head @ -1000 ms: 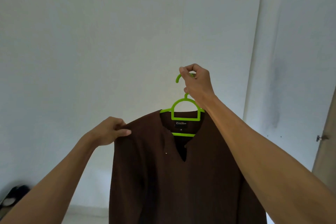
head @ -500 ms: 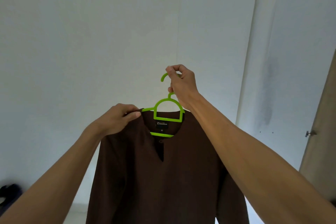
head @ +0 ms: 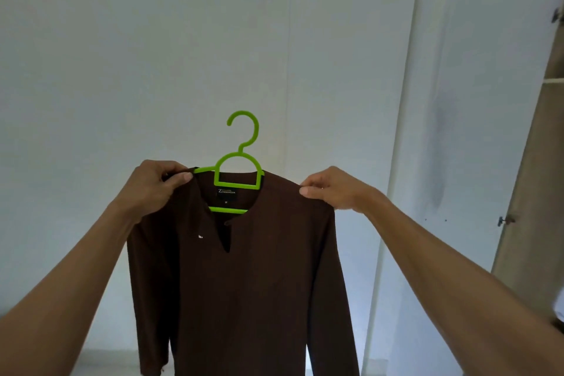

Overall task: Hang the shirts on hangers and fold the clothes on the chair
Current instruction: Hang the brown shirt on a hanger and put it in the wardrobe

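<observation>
Both arms reach up; left hand [head: 155, 185] pinches the left shoulder of the brown shirt [head: 244, 268], right hand [head: 331, 188] pinches its right shoulder. Shirt hangs on green hanger [head: 238, 168], hook free above the collar. White wall [head: 152, 55] behind the shirt.

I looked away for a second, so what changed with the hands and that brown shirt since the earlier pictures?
The right hand let go of the green hanger hook and dropped to pinch the brown shirt at its shoulder. The left hand slid inward along the other shoulder, toward the collar, and grips there. The shirt stayed on the hanger, held up before the white wall.
</observation>
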`<state>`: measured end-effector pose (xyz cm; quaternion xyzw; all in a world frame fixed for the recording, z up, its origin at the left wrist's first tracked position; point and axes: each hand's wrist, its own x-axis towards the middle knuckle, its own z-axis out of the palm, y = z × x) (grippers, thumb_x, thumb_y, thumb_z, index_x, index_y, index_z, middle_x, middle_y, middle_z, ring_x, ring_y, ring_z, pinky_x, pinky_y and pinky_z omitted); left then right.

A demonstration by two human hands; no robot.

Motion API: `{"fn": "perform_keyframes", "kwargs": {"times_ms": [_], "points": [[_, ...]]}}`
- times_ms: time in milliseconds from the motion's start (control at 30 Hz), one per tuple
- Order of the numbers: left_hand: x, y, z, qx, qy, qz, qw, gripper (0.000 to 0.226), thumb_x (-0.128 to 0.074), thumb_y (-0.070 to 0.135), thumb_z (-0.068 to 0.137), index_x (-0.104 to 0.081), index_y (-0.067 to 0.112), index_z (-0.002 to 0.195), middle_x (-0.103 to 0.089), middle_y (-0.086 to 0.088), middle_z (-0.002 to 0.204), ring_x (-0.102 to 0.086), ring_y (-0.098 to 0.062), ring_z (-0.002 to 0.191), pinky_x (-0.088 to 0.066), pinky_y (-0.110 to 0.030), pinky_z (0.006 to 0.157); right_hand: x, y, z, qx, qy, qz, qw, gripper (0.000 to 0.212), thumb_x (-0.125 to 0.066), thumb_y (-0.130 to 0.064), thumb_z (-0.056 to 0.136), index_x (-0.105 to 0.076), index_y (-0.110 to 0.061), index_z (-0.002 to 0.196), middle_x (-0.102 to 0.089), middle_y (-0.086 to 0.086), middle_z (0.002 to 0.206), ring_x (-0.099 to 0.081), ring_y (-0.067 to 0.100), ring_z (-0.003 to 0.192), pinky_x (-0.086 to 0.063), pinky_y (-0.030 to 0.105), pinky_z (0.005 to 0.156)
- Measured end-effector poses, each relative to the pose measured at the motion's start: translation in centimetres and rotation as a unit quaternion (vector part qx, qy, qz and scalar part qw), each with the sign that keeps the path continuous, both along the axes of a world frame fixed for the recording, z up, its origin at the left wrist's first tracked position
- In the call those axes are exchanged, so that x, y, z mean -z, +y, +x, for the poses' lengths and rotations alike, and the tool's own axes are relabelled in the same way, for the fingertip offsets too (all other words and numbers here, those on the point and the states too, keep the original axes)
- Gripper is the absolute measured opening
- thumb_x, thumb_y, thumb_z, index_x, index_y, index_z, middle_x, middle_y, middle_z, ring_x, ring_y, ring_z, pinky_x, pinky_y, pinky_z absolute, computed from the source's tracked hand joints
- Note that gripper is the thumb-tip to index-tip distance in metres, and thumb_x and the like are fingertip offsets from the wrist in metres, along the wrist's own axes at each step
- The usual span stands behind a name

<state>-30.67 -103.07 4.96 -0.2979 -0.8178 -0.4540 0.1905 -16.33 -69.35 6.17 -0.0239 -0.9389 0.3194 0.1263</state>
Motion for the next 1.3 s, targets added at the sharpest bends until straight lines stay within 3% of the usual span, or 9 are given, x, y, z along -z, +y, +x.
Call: {"fn": "perform_keyframes", "kwargs": {"times_ms": [167,333,467,667,867,967,1100,1200,1300], "points": [[0.7,-0.2,-0.1,-0.007,-0.015,0.018,1.0,0.01,-0.067,0.022,0.094,-0.077,0.021,0.095,-0.075,0.003,0.089,-0.069,-0.014,0.088,-0.055,-0.038,0.086,0.7,-0.9,-0.5,0.022,0.072,0.025,0.997,0.016,-0.074,-0.029,0.091,-0.079,-0.022,0.105,-0.075,-0.007,0.099,-0.067,0.005,0.09,-0.051,0.026,0.088],[0.7,-0.1,-0.1,-0.008,-0.039,0.049,0.998,0.012,-0.068,0.022,0.094,-0.078,0.018,0.097,-0.075,-0.001,0.09,-0.07,-0.018,0.087,-0.056,-0.039,0.085,2.4,-2.0,-1.3,0.073,0.233,0.026,0.97,0.015,-0.077,-0.022,0.088,-0.08,-0.014,0.1,-0.076,-0.005,0.092,-0.062,-0.002,0.077,-0.04,0.003,0.073],[0.7,-0.1,-0.2,-0.011,-0.049,0.054,0.997,0.012,-0.068,0.023,0.094,-0.078,0.018,0.097,-0.075,-0.001,0.09,-0.07,-0.018,0.087,-0.057,-0.041,0.086,3.2,-2.3,-1.9,0.088,0.3,0.02,0.95,0.008,-0.076,-0.019,0.089,-0.078,-0.012,0.089,-0.074,-0.004,0.085,-0.065,0.007,0.078,-0.045,0.01,0.071],[0.9,0.1,-0.3,-0.023,-0.039,0.042,0.998,0.011,-0.068,0.023,0.093,-0.078,0.019,0.096,-0.074,0.0,0.091,-0.068,-0.015,0.087,-0.055,-0.039,0.086,3.4,-1.9,-2.3,0.075,0.23,0.159,0.957,0.015,-0.054,-0.02,0.102,-0.055,-0.014,0.088,-0.059,-0.001,0.093,-0.055,0.017,0.082,-0.051,0.035,0.076],[0.2,0.2,-1.0,-0.034,-0.026,0.064,0.997,0.009,-0.07,0.024,0.092,-0.078,0.02,0.094,-0.074,0.001,0.088,-0.069,-0.019,0.086,-0.056,-0.041,0.085,3.9,-3.5,-2.6,0.04,0.389,0.363,0.846,0.009,-0.061,-0.01,0.097,-0.054,-0.009,0.091,-0.055,0.006,0.098,-0.05,0.023,0.082,-0.044,0.033,0.058],[0.5,0.2,-1.2,-0.018,-0.036,0.075,0.996,0.009,-0.07,0.023,0.092,-0.078,0.018,0.094,-0.074,-0.001,0.087,-0.07,-0.02,0.085,-0.058,-0.043,0.085,3.7,-3.6,-2.4,0.016,0.33,0.332,0.883,0.013,-0.063,-0.027,0.095,-0.059,-0.015,0.095,-0.053,0.001,0.113,-0.052,0.02,0.096,-0.049,0.033,0.066],[0.8,-0.1,-1.7,0.012,-0.059,0.077,0.995,0.009,-0.072,0.022,0.091,-0.079,0.019,0.095,-0.075,-0.001,0.086,-0.072,-0.019,0.084,-0.058,-0.041,0.085,2.1,-3.5,-2.9,0.022,0.223,0.117,0.967,0.036,-0.05,-0.042,0.102,-0.047,-0.027,0.135,-0.059,-0.007,0.113,-0.059,0.013,0.091,-0.05,0.03,0.08],[0.4,0.0,-1.9,0.02,-0.063,0.057,0.996,0.009,-0.072,0.023,0.09,-0.08,0.021,0.095,-0.076,0.0,0.085,-0.071,-0.017,0.084,-0.057,-0.036,0.085,1.8,-3.6,-4.0,0.021,0.209,0.108,0.972,0.026,-0.047,-0.031,0.106,-0.065,-0.013,0.102,-0.067,-0.001,0.087,-0.061,0.015,0.079,-0.049,0.032,0.075],[-0.5,0.0,-2.0,0.03,-0.064,0.043,0.997,0.008,-0.073,0.024,0.09,-0.08,0.024,0.093,-0.075,0.004,0.075,-0.071,-0.016,0.08,-0.055,-0.031,0.079,2.0,-3.9,-4.5,0.039,0.236,0.097,0.966,0.028,-0.047,-0.028,0.106,-0.066,-0.011,0.094,-0.064,-0.004,0.079,-0.056,0.007,0.071,-0.041,0.014,0.065]]}}
